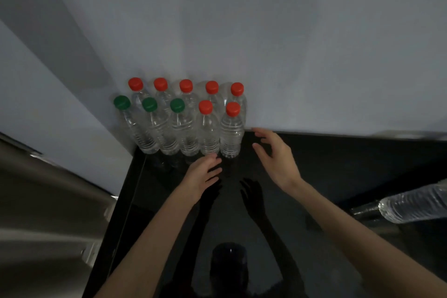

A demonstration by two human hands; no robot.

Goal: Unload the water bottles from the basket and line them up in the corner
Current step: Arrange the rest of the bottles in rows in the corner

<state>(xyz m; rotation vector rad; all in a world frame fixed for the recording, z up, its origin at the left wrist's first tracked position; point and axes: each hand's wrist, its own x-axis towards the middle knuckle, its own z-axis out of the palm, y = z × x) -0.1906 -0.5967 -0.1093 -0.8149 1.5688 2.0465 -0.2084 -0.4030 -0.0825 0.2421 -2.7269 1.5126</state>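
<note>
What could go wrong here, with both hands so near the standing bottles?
1. The left hand is almost at the front row; a small knock might topple tightly packed bottles like dominoes.
2. A bottle lying on its side at the right edge may roll on the glossy counter.

Two rows of bottles (191, 123) in counter (302, 237) corner, against wall (266, 43).
</note>
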